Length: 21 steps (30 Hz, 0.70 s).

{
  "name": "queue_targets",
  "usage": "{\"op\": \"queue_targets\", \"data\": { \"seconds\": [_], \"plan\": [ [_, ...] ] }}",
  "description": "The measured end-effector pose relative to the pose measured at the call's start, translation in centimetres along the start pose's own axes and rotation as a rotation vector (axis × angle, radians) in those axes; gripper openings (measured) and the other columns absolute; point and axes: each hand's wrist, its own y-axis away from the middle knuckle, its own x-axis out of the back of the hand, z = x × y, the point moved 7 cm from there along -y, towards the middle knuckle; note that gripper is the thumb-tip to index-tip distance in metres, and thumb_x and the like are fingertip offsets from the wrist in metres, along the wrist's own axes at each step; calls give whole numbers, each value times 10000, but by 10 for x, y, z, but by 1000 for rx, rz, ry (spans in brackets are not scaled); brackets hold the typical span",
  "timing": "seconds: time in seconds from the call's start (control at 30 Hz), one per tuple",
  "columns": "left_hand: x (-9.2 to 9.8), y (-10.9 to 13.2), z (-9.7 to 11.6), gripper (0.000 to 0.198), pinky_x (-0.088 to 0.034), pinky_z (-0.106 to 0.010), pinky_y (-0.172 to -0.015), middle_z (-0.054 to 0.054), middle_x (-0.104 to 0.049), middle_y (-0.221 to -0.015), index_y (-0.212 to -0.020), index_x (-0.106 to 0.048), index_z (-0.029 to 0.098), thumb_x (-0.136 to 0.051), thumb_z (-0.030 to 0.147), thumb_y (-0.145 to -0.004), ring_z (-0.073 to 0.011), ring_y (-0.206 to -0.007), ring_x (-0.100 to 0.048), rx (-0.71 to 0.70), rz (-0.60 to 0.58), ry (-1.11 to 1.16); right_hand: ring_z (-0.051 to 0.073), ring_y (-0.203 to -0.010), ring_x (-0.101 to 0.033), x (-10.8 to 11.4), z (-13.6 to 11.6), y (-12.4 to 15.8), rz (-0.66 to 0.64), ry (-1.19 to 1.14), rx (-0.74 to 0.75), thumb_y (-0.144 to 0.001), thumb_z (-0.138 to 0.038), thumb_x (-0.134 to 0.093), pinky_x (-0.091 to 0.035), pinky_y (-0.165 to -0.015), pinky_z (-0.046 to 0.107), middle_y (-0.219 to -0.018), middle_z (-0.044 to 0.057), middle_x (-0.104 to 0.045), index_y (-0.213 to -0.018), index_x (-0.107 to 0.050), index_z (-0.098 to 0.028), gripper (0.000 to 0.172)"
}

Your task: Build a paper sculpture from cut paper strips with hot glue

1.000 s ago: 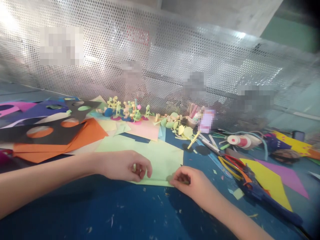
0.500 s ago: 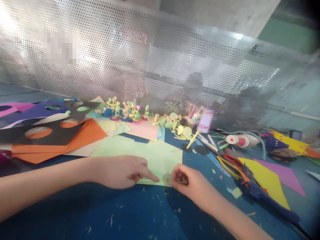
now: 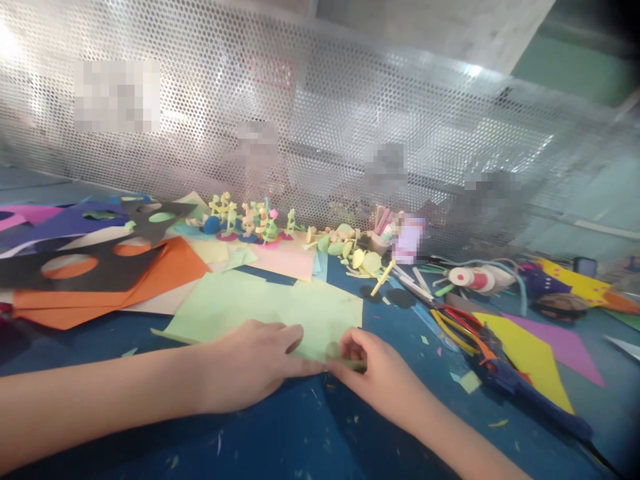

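A pale green paper sheet [image 3: 280, 310] lies flat on the blue table [image 3: 280, 440] in front of me. My left hand [image 3: 250, 363] rests on its near edge, fingers stretched out and pressing toward the near right corner. My right hand [image 3: 373, 373] is closed in a pinch on that corner, where a thin rolled or folded strip of the green paper shows between thumb and fingers. The two hands almost touch.
Orange and black cut-out sheets [image 3: 100, 273] lie at the left. Small paper figures [image 3: 245, 220] stand by the perforated metal screen [image 3: 320, 133]. Scissors and a glue gun [image 3: 480, 347], yellow and magenta paper [image 3: 540, 353] and a tape spool [image 3: 473, 279] crowd the right.
My left hand has uncurled, stretched its fingers and slid right along the sheet's near edge to meet the right hand, which stays pinched on the corner. The view dropped slightly.
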Motion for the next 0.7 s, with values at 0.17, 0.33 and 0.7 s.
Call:
{"op": "queue_targets", "data": {
  "seconds": [0.17,0.33,0.7],
  "plan": [
    [-1,1,0,490,-373,-269,-572,-42,-503,-857,-1297,-354,388,-384,178,-855,-161,-629,-499,-8,-2,-19,140,-653,-494,0,0,1,-8,16,-21,-725,-335,-610,-375,-572,236,-706,-21,-508,-756,-432,-217,216],
    [-2,1,0,467,-367,-267,-564,-46,-505,-848,-1273,-392,376,-396,182,-848,-160,-631,-501,-19,11,-8,150,-744,-498,12,3,5,-87,30,-24,-753,-300,-567,-403,-638,250,-803,-9,-504,-845,-427,-234,180],
    [0,0,-1,459,-366,-273,-577,-50,-510,-860,-1265,-409,357,-389,169,-846,-163,-636,-501,-29,2,22,152,-809,-494,38,41,4,-314,56,-115,-704,-249,-590,-425,-713,269,-940,9,-508,-947,-472,-250,270]
  ]
}}
